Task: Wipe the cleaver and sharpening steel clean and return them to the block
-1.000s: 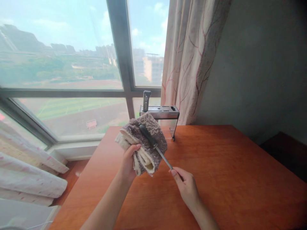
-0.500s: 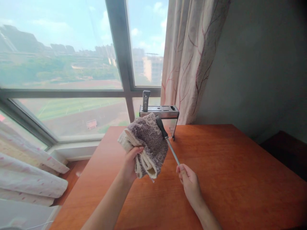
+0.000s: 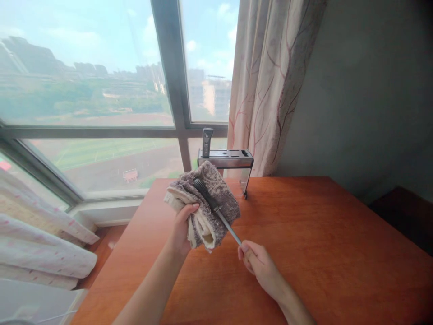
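Note:
My left hand (image 3: 182,230) is closed on a folded grey-brown towel (image 3: 223,189) with a pale underside, its thumb on top of the folds. My right hand (image 3: 255,259) grips the metal rod of a sharpening steel (image 3: 208,195), near the rod's end. The steel's black ribbed handle lies across the upper face of the towel, pointing up and left. Behind the towel stands a knife block (image 3: 233,159) with a metal top and clear sides, one black-handled knife (image 3: 207,142) upright in its left slot. The towel hides part of the block.
Everything is at a reddish-brown wooden table (image 3: 304,234). Beyond it are a large window (image 3: 88,81) and a patterned curtain (image 3: 260,81). Another curtain (image 3: 40,253) hangs at the lower left, and a grey wall (image 3: 365,99) rises at the right.
My right hand has moved left, bringing the steel's handle from the towel's right edge onto the towel's middle. My left hand and the towel have shifted only slightly.

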`<state>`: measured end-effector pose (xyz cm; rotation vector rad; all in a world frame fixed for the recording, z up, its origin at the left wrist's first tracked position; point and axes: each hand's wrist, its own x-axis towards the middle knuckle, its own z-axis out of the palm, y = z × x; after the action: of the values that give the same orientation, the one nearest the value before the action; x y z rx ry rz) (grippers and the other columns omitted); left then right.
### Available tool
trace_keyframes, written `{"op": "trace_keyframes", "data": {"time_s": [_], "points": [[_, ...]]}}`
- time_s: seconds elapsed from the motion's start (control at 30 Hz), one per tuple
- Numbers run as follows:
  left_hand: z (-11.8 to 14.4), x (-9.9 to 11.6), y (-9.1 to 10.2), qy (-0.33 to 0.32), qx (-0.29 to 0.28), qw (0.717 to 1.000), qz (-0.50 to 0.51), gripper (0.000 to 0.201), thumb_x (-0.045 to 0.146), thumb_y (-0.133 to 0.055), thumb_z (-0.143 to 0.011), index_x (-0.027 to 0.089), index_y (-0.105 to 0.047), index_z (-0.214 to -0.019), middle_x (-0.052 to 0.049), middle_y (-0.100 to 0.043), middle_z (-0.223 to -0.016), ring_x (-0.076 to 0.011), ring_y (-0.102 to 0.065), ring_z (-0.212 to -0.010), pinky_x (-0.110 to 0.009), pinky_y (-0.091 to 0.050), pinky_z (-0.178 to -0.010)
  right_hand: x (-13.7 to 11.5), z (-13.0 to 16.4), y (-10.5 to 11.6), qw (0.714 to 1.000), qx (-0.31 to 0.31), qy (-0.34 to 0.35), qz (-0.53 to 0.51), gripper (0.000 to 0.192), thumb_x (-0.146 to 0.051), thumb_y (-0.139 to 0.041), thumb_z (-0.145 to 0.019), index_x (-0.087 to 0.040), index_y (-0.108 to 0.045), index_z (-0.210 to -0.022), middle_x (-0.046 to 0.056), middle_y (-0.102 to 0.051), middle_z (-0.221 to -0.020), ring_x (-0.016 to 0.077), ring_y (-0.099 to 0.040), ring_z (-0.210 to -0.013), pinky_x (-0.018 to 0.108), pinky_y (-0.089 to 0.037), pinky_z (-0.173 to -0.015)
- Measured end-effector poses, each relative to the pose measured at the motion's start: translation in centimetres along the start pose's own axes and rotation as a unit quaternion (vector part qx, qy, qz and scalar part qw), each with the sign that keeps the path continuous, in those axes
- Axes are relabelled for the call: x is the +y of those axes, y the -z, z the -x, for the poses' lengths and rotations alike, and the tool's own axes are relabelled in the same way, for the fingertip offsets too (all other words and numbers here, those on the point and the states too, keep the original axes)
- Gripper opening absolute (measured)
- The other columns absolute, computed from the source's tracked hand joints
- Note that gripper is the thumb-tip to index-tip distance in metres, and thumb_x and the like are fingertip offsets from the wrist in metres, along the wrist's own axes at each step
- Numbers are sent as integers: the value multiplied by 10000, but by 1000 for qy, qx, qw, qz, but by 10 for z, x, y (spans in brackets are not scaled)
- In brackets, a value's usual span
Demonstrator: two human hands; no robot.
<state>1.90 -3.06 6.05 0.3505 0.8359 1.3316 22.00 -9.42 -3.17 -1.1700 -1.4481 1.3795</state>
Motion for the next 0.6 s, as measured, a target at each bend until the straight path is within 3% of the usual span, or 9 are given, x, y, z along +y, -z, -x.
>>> {"op": "trace_keyframes", "data": {"time_s": [0.1, 0.23, 0.33, 0.47, 0.6], "points": [[1, 0, 2, 9, -20, 1000, -2, 248, 162, -633, -647, 122, -626, -891, -62, -726, -701, -277, -707, -756, -356, -576, -720, 0, -2, 2, 999, 31, 17, 26, 417, -485, -356, -945, -174, -527, -726, -62, -334, -530, 93, -321, -490, 222, -233, -462], [2, -3, 3, 14, -45, 999, 1, 329, 209, -677, -687, 121, -617, -999, -84, -742, -800, -286, -705, -813, -363, -572, -768, 2, -5, 3, 984, 137, 59, 92, 301, -456, -431, -922, -187, -558, -877, -12, -517, -689, 128, -487, -628, 231, -361, -580], [1, -6, 2, -12, -68, 998, 6, 430, 254, -715, -704, 156, -584, -1101, -72, -743, -904, -272, -704, -837, -351, -569, -787, 1, -5, 3, 967, 189, 95, 141, 295, -438, -424, -923, -196, -576, -850, -3, -526, -707, 141, -499, -654, 241, -373, -616], [-1, -9, -1, -48, -69, 996, -21, 489, 173, -747, -665, 168, -571, -1121, -58, -740, -925, -258, -705, -835, -333, -573, -772, 1, -4, -1, 974, 161, 94, 131, 365, -476, -411, -918, -194, -578, -757, -33, -423, -564, 120, -416, -534, 238, -314, -523], [-1, -8, -1, -37, -37, 998, -34, 420, 153, -743, -633, 142, -597, -1027, -51, -738, -794, -257, -711, -746, -335, -584, -701, -3, -1, -5, 997, 24, -40, -56, 410, -577, -434, -878, -194, -550, -789, -69, -359, -530, 73, -278, -421, 202, -205, -394]]}}
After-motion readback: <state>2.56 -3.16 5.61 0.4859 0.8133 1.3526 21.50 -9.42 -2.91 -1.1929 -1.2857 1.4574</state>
